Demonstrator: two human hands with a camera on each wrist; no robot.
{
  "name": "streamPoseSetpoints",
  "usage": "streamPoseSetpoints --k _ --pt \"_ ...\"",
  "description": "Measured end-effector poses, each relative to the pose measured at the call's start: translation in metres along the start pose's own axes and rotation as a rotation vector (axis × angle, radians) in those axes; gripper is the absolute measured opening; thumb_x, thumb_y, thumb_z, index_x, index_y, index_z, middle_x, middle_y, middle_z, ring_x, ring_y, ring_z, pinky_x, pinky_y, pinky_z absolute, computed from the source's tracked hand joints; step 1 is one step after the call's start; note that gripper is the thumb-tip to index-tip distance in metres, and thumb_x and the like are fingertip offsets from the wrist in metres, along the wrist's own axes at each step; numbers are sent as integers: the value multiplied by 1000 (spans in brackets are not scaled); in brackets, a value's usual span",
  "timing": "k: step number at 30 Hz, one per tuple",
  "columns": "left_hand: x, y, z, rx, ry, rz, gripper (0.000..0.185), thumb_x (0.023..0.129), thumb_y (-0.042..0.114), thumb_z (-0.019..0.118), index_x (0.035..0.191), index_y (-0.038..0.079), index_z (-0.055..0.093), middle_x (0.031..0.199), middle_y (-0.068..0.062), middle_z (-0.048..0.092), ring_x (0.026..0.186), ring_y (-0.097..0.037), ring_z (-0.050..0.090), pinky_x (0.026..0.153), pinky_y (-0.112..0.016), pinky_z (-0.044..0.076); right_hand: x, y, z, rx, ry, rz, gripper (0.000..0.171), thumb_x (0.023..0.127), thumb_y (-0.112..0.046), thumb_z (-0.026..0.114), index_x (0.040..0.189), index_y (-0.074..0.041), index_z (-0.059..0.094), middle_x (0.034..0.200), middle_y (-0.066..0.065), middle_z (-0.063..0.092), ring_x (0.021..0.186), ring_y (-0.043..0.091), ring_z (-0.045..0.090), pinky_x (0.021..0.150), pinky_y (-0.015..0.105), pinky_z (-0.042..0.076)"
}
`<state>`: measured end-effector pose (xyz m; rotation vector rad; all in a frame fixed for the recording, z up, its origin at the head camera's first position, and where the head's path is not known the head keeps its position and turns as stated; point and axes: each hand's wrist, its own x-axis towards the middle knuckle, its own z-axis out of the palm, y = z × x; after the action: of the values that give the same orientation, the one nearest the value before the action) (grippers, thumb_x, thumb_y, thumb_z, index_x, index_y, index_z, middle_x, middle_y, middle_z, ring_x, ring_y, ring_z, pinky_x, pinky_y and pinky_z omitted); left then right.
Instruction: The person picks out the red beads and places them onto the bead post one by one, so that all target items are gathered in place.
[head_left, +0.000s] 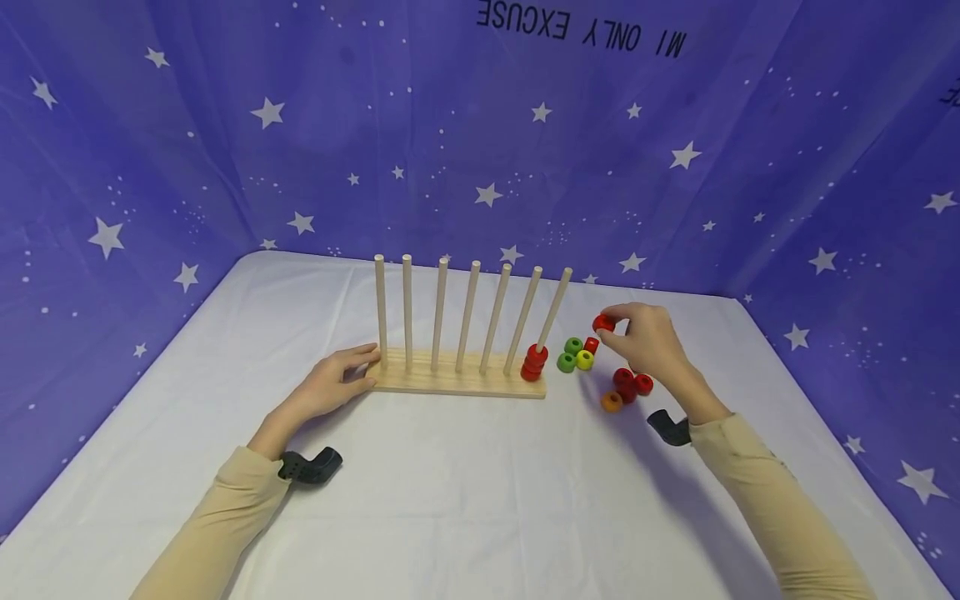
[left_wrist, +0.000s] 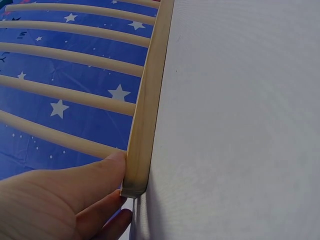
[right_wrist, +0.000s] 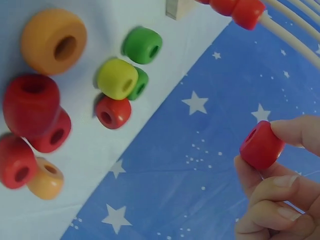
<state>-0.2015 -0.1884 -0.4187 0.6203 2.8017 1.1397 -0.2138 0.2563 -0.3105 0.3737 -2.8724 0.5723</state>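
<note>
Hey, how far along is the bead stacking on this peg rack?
Done: a few red beads sit on the rightmost peg; the other six pegs are bare. In hand: the right hand pinches another red bead, while the left hand steadies the rack. Left: green, yellow, red and orange loose beads on the table.

Rack [head_left: 457,379] sits just right of the left hand [head_left: 330,383]; loose beads [head_left: 626,385] lie below the right hand [head_left: 648,342].
</note>
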Motion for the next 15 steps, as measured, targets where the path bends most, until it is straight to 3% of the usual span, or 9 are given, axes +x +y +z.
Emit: streamPoseSetpoints --k 15 --pt "0 2 -2 -10 0 -1 49 90 14 56 134 -3 43 146 -20 36 136 -42 30 111 -56 26 8 -24 -23 6 112 -125 21 81 -14 63 98 -3 70 67 9 63 44 14 40 36 21 27"
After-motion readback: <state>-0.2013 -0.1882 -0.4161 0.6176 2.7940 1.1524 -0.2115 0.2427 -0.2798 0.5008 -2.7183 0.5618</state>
